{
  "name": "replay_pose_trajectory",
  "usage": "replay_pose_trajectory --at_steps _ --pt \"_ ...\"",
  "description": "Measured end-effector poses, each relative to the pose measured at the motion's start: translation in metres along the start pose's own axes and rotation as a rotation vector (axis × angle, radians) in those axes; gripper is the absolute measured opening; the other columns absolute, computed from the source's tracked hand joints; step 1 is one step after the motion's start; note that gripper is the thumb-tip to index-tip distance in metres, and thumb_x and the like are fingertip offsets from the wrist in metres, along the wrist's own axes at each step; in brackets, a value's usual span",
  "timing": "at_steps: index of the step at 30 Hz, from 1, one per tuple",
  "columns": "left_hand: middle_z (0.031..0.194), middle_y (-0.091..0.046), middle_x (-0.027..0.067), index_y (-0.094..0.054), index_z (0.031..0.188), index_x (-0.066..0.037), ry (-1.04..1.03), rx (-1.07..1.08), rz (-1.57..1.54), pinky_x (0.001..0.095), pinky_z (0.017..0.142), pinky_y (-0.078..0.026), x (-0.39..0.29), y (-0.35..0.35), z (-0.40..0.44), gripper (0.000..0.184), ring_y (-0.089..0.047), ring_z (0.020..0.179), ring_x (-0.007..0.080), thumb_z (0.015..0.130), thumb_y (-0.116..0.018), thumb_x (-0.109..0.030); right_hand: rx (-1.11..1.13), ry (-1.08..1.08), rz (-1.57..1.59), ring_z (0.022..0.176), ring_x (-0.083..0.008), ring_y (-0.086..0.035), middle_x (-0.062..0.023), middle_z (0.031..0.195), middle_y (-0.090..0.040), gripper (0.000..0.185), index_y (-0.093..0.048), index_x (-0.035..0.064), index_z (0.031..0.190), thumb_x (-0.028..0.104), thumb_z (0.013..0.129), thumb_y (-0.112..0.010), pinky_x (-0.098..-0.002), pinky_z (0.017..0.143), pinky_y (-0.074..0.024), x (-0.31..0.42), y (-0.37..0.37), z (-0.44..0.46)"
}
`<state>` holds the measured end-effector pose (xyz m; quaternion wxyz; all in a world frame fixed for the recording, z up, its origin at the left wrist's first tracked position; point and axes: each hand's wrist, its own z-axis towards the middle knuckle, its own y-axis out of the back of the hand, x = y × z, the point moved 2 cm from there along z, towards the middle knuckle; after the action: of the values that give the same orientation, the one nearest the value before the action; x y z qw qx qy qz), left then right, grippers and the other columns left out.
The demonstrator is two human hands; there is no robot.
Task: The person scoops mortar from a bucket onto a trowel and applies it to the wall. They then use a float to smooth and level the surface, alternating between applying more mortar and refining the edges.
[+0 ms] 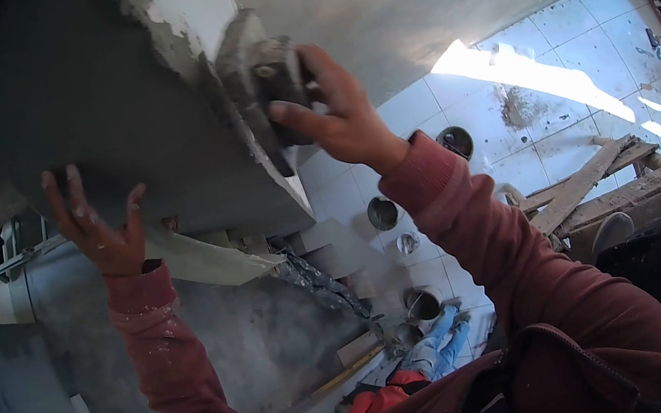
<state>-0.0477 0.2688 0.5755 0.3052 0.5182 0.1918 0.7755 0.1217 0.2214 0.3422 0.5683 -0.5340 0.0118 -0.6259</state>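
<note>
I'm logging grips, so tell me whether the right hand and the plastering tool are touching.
Touching. The head view shows the right hand on the plastering tool, its fingers lying over the dark handle, though motion blurs the tool.

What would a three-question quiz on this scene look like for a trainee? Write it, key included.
1. Multiple choice: where is the flat hand tool?
A) in the left hand
B) in the right hand
C) on the tiled floor

2. True or false: the left hand is clenched into a fist.

3. Fill in the colour: both sleeves are dull ____.

Key: 1 B; 2 false; 3 red
</note>
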Motion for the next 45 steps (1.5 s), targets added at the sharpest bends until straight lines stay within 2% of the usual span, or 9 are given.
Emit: replay_pose_trajectory --at_steps 6,9,15,24,31,33,35,39,45 --pt "0.135 -0.031 0.022 -0.041 0.126 0.003 -0.001 0.025 0.057 0.0442 0.098 -0.032 0.005 0.003 0.0 0.058 -0.034 0.123 0.0365 0.078 -0.066 -0.017 0.017 -0.095 -0.264 0.087 -0.0359 -0.052 -0.0194 0.094 -0.053 0.044 -0.046 0.0006 0.105 0.021 0.073 -0.068 -0.0388 0.078 -0.0418 -0.045 -0.013 -0.001" --pt "0.135 -0.029 0.0218 -0.034 0.132 -0.001 -0.113 -0.2 -0.046 0.0461 0.099 -0.032 -0.004 0.004 0.01 0.058 -0.037 0.122 0.0376 0.082 -0.06 -0.014 -0.03 -0.176 -0.366 0.085 -0.0248 -0.056 -0.0141 0.095 -0.057 0.046 -0.045 0.0019 0.112 0.02 0.075 -0.067 -0.0348 0.076 -0.0447 -0.054 -0.002 -0.007" --pt "0.137 -0.024 0.0229 -0.015 0.141 -0.012 -0.212 -0.009 0.124 0.0464 0.096 -0.036 -0.019 0.006 0.018 0.068 -0.043 0.117 0.0396 0.085 -0.054 -0.01 -0.045 0.164 -0.169 0.081 -0.0289 -0.055 -0.0152 0.092 -0.056 0.047 -0.045 0.0026 0.112 0.022 0.075 -0.067 -0.0347 0.076 -0.0445 0.003 -0.016 0.016" --pt "0.136 -0.028 0.0241 -0.02 0.138 -0.005 0.092 -0.057 -0.007 0.0484 0.102 -0.026 -0.047 0.015 -0.014 0.063 -0.034 0.123 0.0399 0.085 -0.053 -0.013 -0.039 -0.188 -0.397 0.093 -0.0329 -0.053 -0.0199 0.099 -0.051 0.051 -0.043 -0.0012 0.112 0.017 0.071 -0.068 -0.0374 0.081 -0.0433 -0.051 0.028 -0.052" --pt "0.132 -0.035 0.0223 -0.03 0.13 0.006 0.848 -0.195 -0.678 0.0439 0.104 -0.023 -0.19 -0.025 -0.136 0.062 -0.033 0.124 0.034 0.085 -0.053 -0.029 0.104 -0.081 0.148 0.101 -0.0236 -0.055 -0.0109 0.114 -0.051 0.045 -0.041 -0.0006 0.118 0.008 0.079 -0.061 -0.0315 0.085 -0.0451 0.03 0.019 -0.064" --pt "0.129 -0.038 0.0227 -0.034 0.127 0.005 1.076 -0.213 -0.871 0.0432 0.102 -0.026 -0.236 -0.03 -0.147 0.055 -0.036 0.121 0.0335 0.083 -0.055 -0.019 0.102 -0.307 0.633 0.106 -0.0255 -0.052 -0.013 0.119 -0.05 0.047 -0.039 -0.0007 0.123 0.002 0.079 -0.057 -0.0369 0.092 -0.0424 0.021 0.029 -0.077" --pt "0.126 -0.041 0.0203 -0.036 0.126 0.005 1.307 -0.364 -1.328 0.041 0.101 -0.029 -0.27 -0.045 -0.141 0.05 -0.04 0.118 0.0307 0.083 -0.054 -0.012 0.121 -0.396 0.479 0.116 -0.0288 -0.046 -0.0103 0.126 -0.047 0.065 -0.036 0.0043 0.129 0.019 0.074 -0.067 -0.0427 0.099 -0.037 0.018 0.038 -0.085" --pt "0.126 -0.043 0.0149 -0.035 0.128 0.004 1.238 -0.509 -1.655 0.0366 0.1 -0.029 -0.276 -0.045 -0.102 0.054 -0.04 0.118 0.024 0.08 -0.057 -0.002 0.294 -0.457 0.628 0.116 -0.0257 -0.045 -0.0069 0.125 -0.049 0.058 -0.044 0.0076 0.125 0.03 0.075 -0.065 -0.0425 0.1 -0.0358 0.029 0.041 -0.086" --pt "0.122 -0.047 0.0096 -0.041 0.121 -0.002 1.26 -1.08 -1.975 0.0347 0.097 -0.034 -0.268 -0.037 -0.062 0.049 -0.044 0.114 0.0201 0.077 -0.062 0.001 0.316 -0.563 0.481 0.115 -0.0252 -0.046 -0.0083 0.121 -0.051 0.048 -0.047 0.0061 0.121 0.012 0.075 -0.06 -0.0405 0.1 -0.0343 0.052 0.031 -0.086"
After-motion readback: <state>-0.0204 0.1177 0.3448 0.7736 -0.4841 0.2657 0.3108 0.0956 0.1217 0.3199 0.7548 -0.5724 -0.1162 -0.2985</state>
